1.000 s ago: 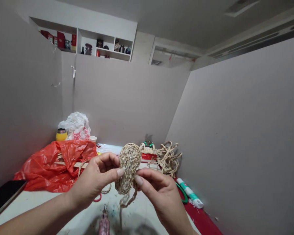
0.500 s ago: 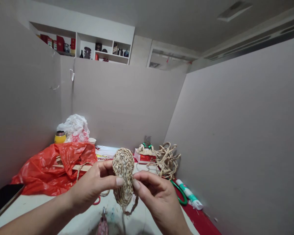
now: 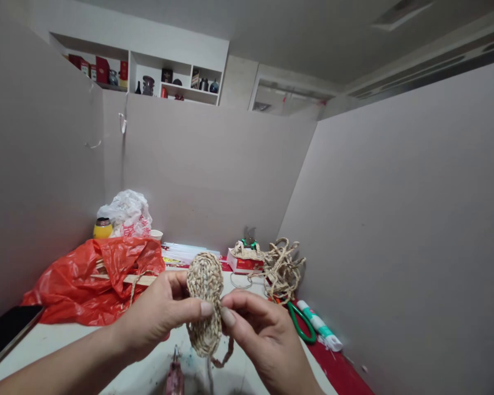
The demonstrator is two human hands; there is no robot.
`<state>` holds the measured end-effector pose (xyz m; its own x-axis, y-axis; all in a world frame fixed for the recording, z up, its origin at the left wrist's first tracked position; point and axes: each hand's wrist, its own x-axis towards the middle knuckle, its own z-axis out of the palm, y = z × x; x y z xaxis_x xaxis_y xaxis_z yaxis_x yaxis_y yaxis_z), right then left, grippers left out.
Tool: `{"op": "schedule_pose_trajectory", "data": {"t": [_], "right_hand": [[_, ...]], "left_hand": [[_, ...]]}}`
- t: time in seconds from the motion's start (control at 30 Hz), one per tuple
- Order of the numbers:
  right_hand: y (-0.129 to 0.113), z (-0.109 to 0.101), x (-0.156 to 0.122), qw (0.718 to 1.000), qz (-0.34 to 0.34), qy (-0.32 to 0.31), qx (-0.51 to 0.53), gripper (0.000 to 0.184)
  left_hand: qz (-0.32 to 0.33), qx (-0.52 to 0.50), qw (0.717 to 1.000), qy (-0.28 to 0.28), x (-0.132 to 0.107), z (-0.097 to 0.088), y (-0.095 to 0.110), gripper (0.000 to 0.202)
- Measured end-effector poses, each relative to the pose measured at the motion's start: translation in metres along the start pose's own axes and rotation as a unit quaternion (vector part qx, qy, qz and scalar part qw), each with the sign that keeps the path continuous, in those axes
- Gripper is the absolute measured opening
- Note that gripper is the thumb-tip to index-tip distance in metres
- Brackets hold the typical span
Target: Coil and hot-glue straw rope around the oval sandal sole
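Observation:
A small woven straw sole [image 3: 205,277], narrow at the waist and rounded at both ends, is held upright above the white table [image 3: 127,365]. My left hand [image 3: 164,307] grips its left side, thumb laid across the front and fingers behind. At the right edge of the waist, my right hand [image 3: 259,329] pinches with thumb and forefinger; the exact spot between the fingertips is hidden. A loose braided cord [image 3: 227,355] hangs from the sole's lower right, beside my right hand. Below the sole stands a pinkish-handled tool [image 3: 174,377] with a thin metal tip.
A red plastic bag [image 3: 78,280] with wooden strips lies left, near a dark phone-like slab [image 3: 10,332]. Tangled straw cord [image 3: 284,269] sits back right by a red-and-white box [image 3: 243,262]. Green-handled scissors [image 3: 302,325] and a white-green roll [image 3: 320,326] lie right. Grey partitions [image 3: 214,164] surround the table.
The sole has tipped slightly, its lower end turning and its top shifting a little left. Both hands keep nearly the same grip. The view has shifted slightly.

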<state>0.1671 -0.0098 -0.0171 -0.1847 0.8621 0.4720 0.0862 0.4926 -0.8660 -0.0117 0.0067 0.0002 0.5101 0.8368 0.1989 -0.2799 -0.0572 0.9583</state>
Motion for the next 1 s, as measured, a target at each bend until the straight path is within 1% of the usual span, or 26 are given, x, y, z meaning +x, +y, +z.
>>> {"op": "schedule_pose_trajectory", "data": {"t": [0.1, 0.17, 0.27, 0.33, 0.4, 0.53, 0.6, 0.67, 0.8, 0.9, 1.0], "right_hand": [[0.0026, 0.0006, -0.0007, 0.998, 0.030, -0.013, 0.054, 0.016], [0.0031, 0.0029, -0.0018, 0.996, 0.038, -0.009, 0.078, 0.015], [0.0027, 0.0076, -0.0037, 0.994, 0.035, 0.018, 0.102, 0.015], [0.0023, 0.0092, -0.0043, 0.993, 0.036, 0.044, 0.106, 0.019], [0.0018, 0.0087, -0.0039, 0.994, 0.025, 0.059, 0.085, 0.022], [0.0009, 0.0052, -0.0028, 0.999, -0.033, 0.030, -0.021, 0.009], [0.0008, 0.0042, -0.0028, 0.996, -0.051, 0.024, -0.066, 0.013], [0.0011, 0.0036, -0.0029, 0.994, -0.057, 0.029, -0.089, 0.015], [0.0022, 0.0030, -0.0022, 0.995, -0.056, 0.034, -0.071, 0.015], [0.0031, 0.0034, -0.0013, 0.998, -0.041, 0.033, -0.044, 0.015], [0.0038, 0.0044, -0.0013, 0.998, -0.037, 0.031, -0.034, 0.015]], "left_hand": [[-0.001, -0.009, 1.000, -0.004, -0.0002, -0.0002, -0.0022, 0.013], [-0.002, -0.015, 1.000, 0.003, -0.0003, -0.0003, -0.0035, 0.011], [0.002, -0.014, 1.000, 0.021, -0.0003, -0.0007, -0.0040, 0.013], [0.002, -0.014, 0.999, 0.033, -0.0001, -0.0012, -0.0035, 0.016], [0.001, -0.014, 0.999, 0.043, 0.0000, -0.0020, -0.0027, 0.016], [0.004, -0.006, 0.999, 0.047, 0.0001, -0.0034, -0.0019, 0.015], [0.002, -0.008, 0.999, 0.036, 0.0001, -0.0037, -0.0021, 0.015], [0.000, -0.010, 1.000, 0.022, 0.0004, -0.0036, -0.0027, 0.015], [0.001, -0.010, 1.000, 0.011, 0.0018, -0.0024, -0.0041, 0.018], [0.005, -0.028, 1.000, 0.004, 0.0025, -0.0011, -0.0042, 0.024], [0.011, -0.050, 0.999, 0.020, 0.0023, -0.0005, -0.0031, 0.030]]}}
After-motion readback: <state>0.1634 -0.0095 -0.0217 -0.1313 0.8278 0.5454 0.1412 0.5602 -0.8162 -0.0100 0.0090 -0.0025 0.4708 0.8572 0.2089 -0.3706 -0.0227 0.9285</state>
